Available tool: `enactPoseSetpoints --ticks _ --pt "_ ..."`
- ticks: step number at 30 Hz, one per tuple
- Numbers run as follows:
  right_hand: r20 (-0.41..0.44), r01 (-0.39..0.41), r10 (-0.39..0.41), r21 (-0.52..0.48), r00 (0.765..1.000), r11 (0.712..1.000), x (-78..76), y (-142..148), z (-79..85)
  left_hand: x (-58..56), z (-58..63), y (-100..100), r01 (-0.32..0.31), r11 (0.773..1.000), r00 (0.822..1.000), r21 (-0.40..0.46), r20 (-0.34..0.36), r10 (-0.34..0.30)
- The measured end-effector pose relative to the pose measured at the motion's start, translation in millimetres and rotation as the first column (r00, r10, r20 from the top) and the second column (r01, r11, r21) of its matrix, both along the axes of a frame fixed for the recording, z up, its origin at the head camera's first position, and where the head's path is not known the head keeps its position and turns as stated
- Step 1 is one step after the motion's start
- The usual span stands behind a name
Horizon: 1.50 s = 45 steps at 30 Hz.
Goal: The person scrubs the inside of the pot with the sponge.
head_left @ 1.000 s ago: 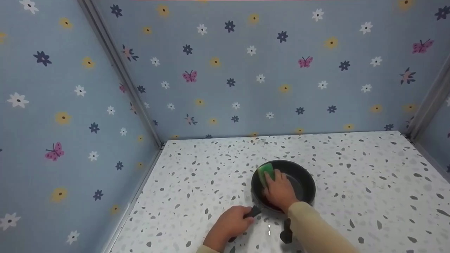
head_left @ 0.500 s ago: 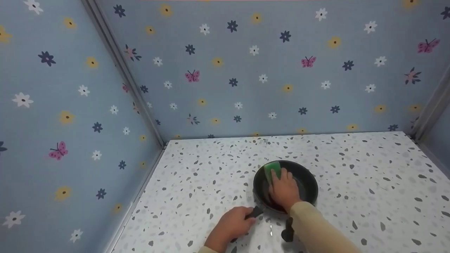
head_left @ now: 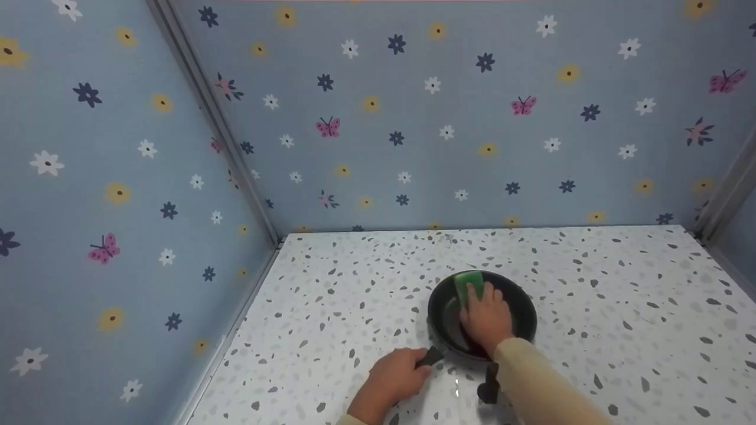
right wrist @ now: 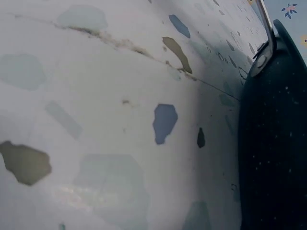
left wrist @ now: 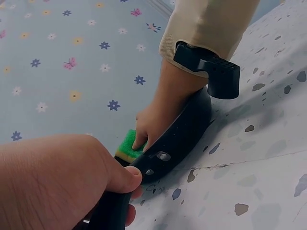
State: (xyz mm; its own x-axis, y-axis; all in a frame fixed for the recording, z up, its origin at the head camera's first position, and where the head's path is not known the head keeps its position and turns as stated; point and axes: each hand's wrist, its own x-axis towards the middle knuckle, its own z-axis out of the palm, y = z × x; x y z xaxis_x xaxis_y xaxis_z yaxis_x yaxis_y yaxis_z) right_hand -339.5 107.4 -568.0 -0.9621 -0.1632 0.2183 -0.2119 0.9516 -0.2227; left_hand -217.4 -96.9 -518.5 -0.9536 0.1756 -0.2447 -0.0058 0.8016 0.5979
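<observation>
A black frying pan (head_left: pixel 522 310) sits on the speckled table, its handle (head_left: pixel 433 355) pointing toward the person's left. The left hand (head_left: pixel 397 378) grips that handle; in the left wrist view its thumb (left wrist: pixel 127 178) lies along the top of it. Inside the pan, the right hand (head_left: pixel 489 321) holds a green and yellow sponge (head_left: pixel 468 285) against the far inner wall, fingers spread over the green side. From the left wrist, the sponge's yellow layer (left wrist: pixel 125 157) shows under the green one. Only the pan's dark outer side (right wrist: pixel 276 143) shows in the right wrist view.
The white table (head_left: pixel 331 307) has grey speckles and meets a blue flowered wall (head_left: pixel 413 118) behind and another at left (head_left: pixel 136 236). A black wrist device (left wrist: pixel 221 79) is strapped over the right sleeve. A thin stained crack (right wrist: pixel 124 45) runs across the tabletop.
The right hand has slid the sponge rightward along the pan's far inner side. The left hand keeps its grip on the handle. The whole head view has shifted slightly.
</observation>
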Motion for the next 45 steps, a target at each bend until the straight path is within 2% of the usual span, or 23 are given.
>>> enactPoseSetpoints --ticks 9,17,23,28,33,37,45 --pt "-0.020 0.019 -0.017 0.091 1.000 0.996 3.4 5.0 2.8 1.3 0.0 0.6 -0.049 0.998 0.999 -0.026 0.015 0.050" --pt "-0.065 0.047 -0.038 0.135 0.997 0.990 4.7 5.9 5.4 1.8 2.1 -1.1 -0.062 0.998 0.998 -0.025 -0.010 0.062" --pt "-0.066 0.045 -0.038 0.111 0.997 0.993 4.3 6.6 4.3 3.0 1.5 -3.6 -0.082 0.996 0.996 -0.046 -0.022 0.081" --pt "-0.034 0.026 -0.024 0.076 0.999 0.997 1.7 8.0 3.2 2.3 1.1 -6.3 -0.059 0.997 0.998 -0.044 -0.013 0.059" --pt "0.042 0.029 -0.029 0.003 0.999 1.000 -0.9 7.0 4.0 0.0 3.5 -7.8 -0.041 0.999 0.998 -0.001 0.046 0.041" --pt "0.058 0.031 -0.030 -0.017 0.998 0.999 -2.5 4.6 1.8 -1.5 5.3 -7.6 -0.040 0.999 0.996 0.010 0.080 0.039" --pt "0.050 -0.011 0.012 -0.009 0.999 1.000 -3.5 -7.4 -2.3 -3.2 6.1 -3.3 -0.017 1.000 0.998 -0.004 0.060 0.017"
